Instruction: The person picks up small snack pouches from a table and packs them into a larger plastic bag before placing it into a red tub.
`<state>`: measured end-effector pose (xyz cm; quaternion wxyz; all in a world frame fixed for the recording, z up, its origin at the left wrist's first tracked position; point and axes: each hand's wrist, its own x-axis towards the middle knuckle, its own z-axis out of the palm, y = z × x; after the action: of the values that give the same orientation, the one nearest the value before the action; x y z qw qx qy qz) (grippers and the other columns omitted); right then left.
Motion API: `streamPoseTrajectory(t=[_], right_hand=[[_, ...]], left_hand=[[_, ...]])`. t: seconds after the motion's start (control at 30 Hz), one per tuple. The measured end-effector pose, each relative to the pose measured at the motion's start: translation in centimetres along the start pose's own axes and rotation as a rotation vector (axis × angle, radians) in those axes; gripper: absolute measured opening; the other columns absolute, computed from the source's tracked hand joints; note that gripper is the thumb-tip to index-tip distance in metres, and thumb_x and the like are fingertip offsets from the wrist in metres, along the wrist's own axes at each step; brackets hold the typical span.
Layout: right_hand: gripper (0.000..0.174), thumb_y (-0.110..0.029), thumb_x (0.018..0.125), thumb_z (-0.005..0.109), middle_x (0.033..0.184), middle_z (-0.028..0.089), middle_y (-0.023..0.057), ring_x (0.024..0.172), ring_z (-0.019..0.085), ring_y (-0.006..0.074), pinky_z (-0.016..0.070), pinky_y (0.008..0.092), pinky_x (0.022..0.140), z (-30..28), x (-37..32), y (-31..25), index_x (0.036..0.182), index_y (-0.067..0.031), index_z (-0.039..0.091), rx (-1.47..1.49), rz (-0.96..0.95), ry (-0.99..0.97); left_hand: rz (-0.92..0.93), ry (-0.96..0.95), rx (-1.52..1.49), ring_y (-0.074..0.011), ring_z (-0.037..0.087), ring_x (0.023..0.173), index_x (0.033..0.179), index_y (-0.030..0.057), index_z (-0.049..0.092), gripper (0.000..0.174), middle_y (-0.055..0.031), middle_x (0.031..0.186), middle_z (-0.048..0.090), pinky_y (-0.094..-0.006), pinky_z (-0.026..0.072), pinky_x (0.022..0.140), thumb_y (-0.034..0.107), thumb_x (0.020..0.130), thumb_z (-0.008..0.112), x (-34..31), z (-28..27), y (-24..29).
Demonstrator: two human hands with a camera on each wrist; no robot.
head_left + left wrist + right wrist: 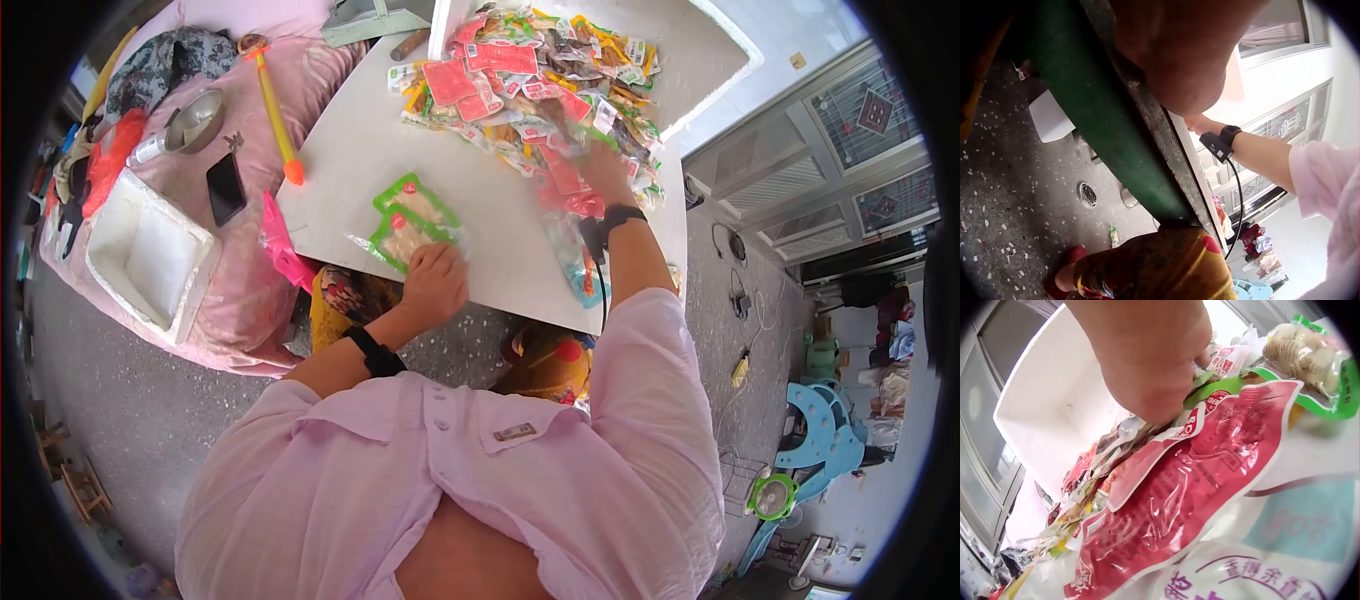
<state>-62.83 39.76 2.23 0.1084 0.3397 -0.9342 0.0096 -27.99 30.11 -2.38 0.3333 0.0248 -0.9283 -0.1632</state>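
Two overlapping green-edged clear packets (405, 228) with pale food inside lie near the table's front edge. My left hand (435, 285) has its fingers curled at their lower right corner; in the left wrist view that hand (1179, 56) is seen from behind, fingertips hidden. A large pile of packets (500, 75), red, green and yellow, covers the back right. My right hand (605, 175) reaches into the pile's right side, blurred. In the right wrist view the right hand (1147, 362) is above a red packet (1185, 494) and beside a green-edged one (1310, 362); its fingertips are mostly hidden.
A white foam box (705, 60) stands behind the pile. Left of the table, a pink-covered surface (235, 310) bears another foam box (150, 255), a phone (226, 189), a metal pan (195, 121) and a yellow stick (273, 110). A pink bag (283, 243) hangs by the table edge.
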Motion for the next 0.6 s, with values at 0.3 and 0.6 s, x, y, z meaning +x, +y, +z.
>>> streamPoseTrajectory(t=[0.3,0.6], right_hand=[[0.016,-0.017,0.075,0.041,0.082,0.058,0.0119,0.081,0.055,0.0278,0.0432,0.0422,0.069,-2.3,-1.3,0.7,0.079,-0.0069,0.053,-0.072,0.018,0.153],[0.012,-0.010,0.076,0.048,0.072,0.056,0.0107,0.066,0.056,0.0210,0.0456,0.0314,0.057,-5.3,-8.2,1.6,0.083,-0.0022,0.052,0.957,0.203,0.114]], left_hand=[[0.020,-0.005,0.019,-0.0286,0.044,0.094,0.086,0.0039,0.053,0.026,-0.0116,0.094,0.049,-0.0411,0.0315,0.081,0.012,0.061,0.054,-0.2,0.1,0.0],[0.003,-0.001,0.004,-0.0282,0.045,0.094,0.091,0.0029,0.051,0.031,-0.0125,0.095,0.050,-0.0410,0.0313,0.083,0.013,0.062,0.054,-0.5,0.2,-0.1]])
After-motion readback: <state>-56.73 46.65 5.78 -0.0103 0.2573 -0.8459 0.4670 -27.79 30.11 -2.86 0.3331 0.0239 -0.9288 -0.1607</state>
